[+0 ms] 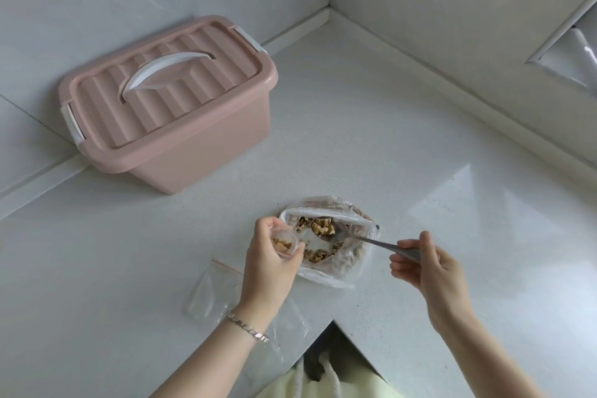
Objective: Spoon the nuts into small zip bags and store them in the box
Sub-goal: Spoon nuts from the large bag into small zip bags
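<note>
Zip bag (284, 241): our left hand (269, 255) curls round it, mouth up, beside the nuts (323, 226) for a short carry.
Spoon (365, 238): our right hand (429, 265) pinches its handle, bowl loaded.
Box (168, 100): lidded, well apart, awaiting bags.

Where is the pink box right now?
In the head view the pink box sits upper left on the white counter, lid on, against the wall, beyond the bag of nuts.

The spoon (371, 240) ends hidden in right hand (429, 271).
</note>
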